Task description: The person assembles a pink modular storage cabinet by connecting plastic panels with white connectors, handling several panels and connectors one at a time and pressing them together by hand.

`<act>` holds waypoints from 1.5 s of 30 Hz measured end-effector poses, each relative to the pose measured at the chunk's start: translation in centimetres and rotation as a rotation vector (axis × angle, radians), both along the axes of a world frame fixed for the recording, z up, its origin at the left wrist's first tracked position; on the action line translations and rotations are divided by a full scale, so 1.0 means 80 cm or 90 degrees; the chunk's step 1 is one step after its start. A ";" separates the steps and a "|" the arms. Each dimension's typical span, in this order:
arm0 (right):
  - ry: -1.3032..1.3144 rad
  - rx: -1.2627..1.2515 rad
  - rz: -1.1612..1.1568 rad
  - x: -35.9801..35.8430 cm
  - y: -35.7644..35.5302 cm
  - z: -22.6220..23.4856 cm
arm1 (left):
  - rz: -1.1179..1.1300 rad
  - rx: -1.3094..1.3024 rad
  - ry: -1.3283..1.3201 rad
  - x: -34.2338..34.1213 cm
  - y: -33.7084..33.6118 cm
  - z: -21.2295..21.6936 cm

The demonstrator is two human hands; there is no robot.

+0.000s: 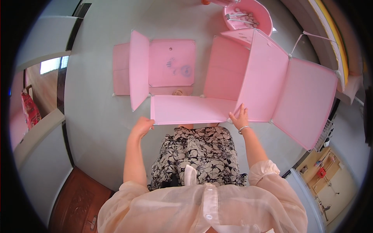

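A folding-cabinet-like frame of pink panels joined by white corner connectors stands before me. My left hand (144, 126) is closed on the near left corner of a long pink panel (186, 110) that lies roughly level. At this panel's right end my right hand (239, 117) rests with fingers spread. Its fingertips touch an upright pink panel (264, 73), and its thumb is beside a white corner connector (230, 120). Another pink panel (305, 101) angles out to the right. On the left, a narrow upright pink panel (139, 70) joins the level panel's far left corner.
Pink panels lie on the grey floor (97, 128), one a square panel with dark smudges (171, 58). A pink tub (266, 17) at the far right holds several small round connectors and white rods. A carved brown wooden door (79, 202) is at lower left, a wooden shelf (322, 167) at right.
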State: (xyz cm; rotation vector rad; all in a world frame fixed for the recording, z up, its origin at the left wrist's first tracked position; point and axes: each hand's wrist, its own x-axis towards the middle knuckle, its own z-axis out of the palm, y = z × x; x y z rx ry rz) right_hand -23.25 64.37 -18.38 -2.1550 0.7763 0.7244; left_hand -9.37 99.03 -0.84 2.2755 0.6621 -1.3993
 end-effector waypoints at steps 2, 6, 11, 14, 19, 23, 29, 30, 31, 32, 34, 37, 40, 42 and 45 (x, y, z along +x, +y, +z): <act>0.011 -0.039 0.026 -0.002 0.004 0.000 | 0.169 -0.023 0.034 0.004 -0.005 0.006; -0.147 -0.037 -0.095 0.005 -0.003 -0.012 | 0.322 -0.086 -0.002 0.005 -0.005 0.002; 0.112 0.046 -0.220 -0.004 0.013 -0.029 | 0.430 -0.112 -0.036 0.004 -0.016 0.010; 0.103 0.102 -0.400 -0.018 0.032 -0.070 | 0.501 -0.146 0.071 -0.002 -0.024 -0.001; 0.089 0.101 -0.475 0.010 0.043 -0.044 | 0.603 -0.290 0.040 -0.014 -0.037 -0.001; 0.070 0.195 -0.637 0.022 0.023 0.003 | 0.556 -0.379 -0.012 -0.033 -0.073 0.022; 0.052 0.173 -0.739 0.004 -0.042 0.025 | 0.471 -0.530 0.077 -0.070 -0.164 0.054; 0.060 0.194 -0.782 0.003 -0.052 0.029 | 0.446 -0.541 0.104 -0.077 -0.181 0.058; 0.053 0.191 -0.788 0.000 -0.060 0.032 | 0.419 -0.553 0.132 -0.084 -0.199 0.062; 0.036 0.193 -0.801 -0.005 -0.066 0.035 | 0.399 -0.550 0.157 -0.091 -0.218 0.067; 0.010 0.192 -0.822 -0.014 -0.078 0.042 | 0.366 -0.553 0.209 -0.103 -0.257 0.078; -0.086 0.257 -0.885 -0.030 -0.092 0.049 | 0.316 -0.565 0.273 -0.115 -0.303 0.088; -0.118 0.292 -0.854 -0.045 -0.109 0.054 | 0.294 -0.571 0.354 -0.127 -0.342 0.091; -0.131 0.339 -0.791 -0.048 -0.114 0.065 | 0.281 -0.581 0.350 -0.135 -0.359 0.085; -0.166 0.400 -0.743 -0.061 -0.116 0.069 | 0.244 -0.579 0.357 -0.142 -0.374 0.080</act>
